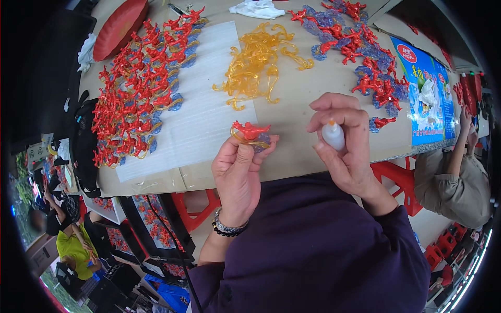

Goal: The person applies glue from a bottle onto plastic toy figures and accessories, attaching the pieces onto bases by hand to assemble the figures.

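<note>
Between the fingertips of my left hand (239, 169) is a small red plastic figure (250, 130), with a clear purple-blue base and a curved yellow piece around it. My right hand (347, 141) grips a small white squeeze bottle (333, 134) whose orange tip points up. A gap separates the bottle from the figure. Beyond my hands lies a heap of clear yellow curved pieces (258, 62). Red figures on purple-blue bases (365, 57) form a loose pile at the far right. Many similar figures with yellow pieces (141, 88) stand in rows on the left.
A white foam sheet (195, 115) lies under part of the rows. At the far left is a red tray (120, 26); a crumpled white cloth (257, 9) rests at the back. A blue printed sheet (425, 99) covers the right side. Red stools (399, 182) stand below, with another person (454, 177) at right.
</note>
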### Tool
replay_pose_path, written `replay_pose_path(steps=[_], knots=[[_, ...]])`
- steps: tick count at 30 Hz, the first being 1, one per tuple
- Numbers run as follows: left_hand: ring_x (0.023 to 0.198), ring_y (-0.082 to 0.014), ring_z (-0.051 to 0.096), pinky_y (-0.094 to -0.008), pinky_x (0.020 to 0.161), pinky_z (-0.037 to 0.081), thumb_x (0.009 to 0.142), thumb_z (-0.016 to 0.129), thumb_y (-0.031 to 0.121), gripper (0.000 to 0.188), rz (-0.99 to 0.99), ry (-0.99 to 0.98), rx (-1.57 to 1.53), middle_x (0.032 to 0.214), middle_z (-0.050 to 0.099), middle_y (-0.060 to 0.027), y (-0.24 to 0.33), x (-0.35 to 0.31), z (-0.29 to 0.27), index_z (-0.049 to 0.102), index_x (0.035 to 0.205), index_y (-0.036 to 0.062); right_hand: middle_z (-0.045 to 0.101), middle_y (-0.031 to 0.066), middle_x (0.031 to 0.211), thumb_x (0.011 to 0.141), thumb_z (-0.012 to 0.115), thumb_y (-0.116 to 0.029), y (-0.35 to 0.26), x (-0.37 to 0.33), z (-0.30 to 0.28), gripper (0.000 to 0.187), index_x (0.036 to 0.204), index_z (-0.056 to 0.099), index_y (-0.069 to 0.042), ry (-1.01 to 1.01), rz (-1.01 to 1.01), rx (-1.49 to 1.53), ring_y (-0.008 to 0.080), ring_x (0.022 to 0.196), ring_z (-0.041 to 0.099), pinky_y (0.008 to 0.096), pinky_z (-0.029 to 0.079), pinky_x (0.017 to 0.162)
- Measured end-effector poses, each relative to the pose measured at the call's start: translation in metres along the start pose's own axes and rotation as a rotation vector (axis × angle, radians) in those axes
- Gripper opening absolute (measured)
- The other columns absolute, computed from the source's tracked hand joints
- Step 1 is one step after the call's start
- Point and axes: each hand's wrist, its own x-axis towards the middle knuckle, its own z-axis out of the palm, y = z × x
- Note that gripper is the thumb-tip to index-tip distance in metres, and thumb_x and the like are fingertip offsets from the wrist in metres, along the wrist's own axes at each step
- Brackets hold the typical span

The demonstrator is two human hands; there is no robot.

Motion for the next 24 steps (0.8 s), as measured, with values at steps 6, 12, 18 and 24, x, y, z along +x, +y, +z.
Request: replay_pose_path(steps=[6, 12, 18, 24], knots=[[0.108, -0.0315, 0.064, -0.0380, 0.094, 0.053, 0.101, 0.051, 0.019, 0.030, -0.016, -0.007, -0.087, 0.118, 0.063, -0.0171, -0.004, 0.001, -0.003, 0.055, 0.119, -0.0049, 0.047, 0.0146, 0.117, 0.084, 0.061, 0.004, 0.003, -0.005, -0.002, 0.034, 0.115, 0.050, -0.003, -0.084, -0.010, -0.009, 0.0172, 0.092, 0.055, 0.0301, 0.045, 0.083], [0.112, -0.0276, 0.062, -0.0384, 0.098, 0.050, 0.101, 0.052, 0.018, 0.034, -0.020, -0.043, -0.068, 0.123, 0.061, -0.0163, -0.008, -0.002, -0.004, 0.053, 0.126, -0.0048, 0.058, 0.0126, 0.098, 0.073, 0.078, 0.001, 0.013, 0.005, 0.024, 0.038, 0.106, 0.058, 0.000, -0.034, -0.100, -0.019, 0.0192, 0.081, 0.060, 0.0282, 0.049, 0.072], [0.110, -0.0179, 0.060, -0.0298, 0.093, 0.049, 0.096, 0.059, 0.011, 0.039, -0.015, 0.055, -0.050, 0.125, 0.060, -0.0124, -0.010, -0.006, 0.000, 0.051, 0.131, -0.0040, 0.061, 0.0121, 0.093, 0.066, 0.080, 0.002, 0.013, 0.008, 0.038, 0.034, 0.097, 0.068, 0.000, 0.000, -0.144, -0.154, 0.0212, 0.079, 0.062, 0.0284, 0.050, 0.065], [0.108, -0.0173, 0.060, -0.0313, 0.094, 0.048, 0.096, 0.057, 0.006, 0.035, 0.031, -0.024, 0.007, 0.124, 0.061, -0.0112, -0.020, -0.006, -0.009, 0.053, 0.130, -0.0031, 0.062, 0.0120, 0.091, 0.065, 0.078, 0.005, 0.018, 0.005, 0.041, 0.031, 0.095, 0.069, 0.000, 0.034, -0.116, -0.133, 0.0208, 0.079, 0.064, 0.0285, 0.051, 0.065]])
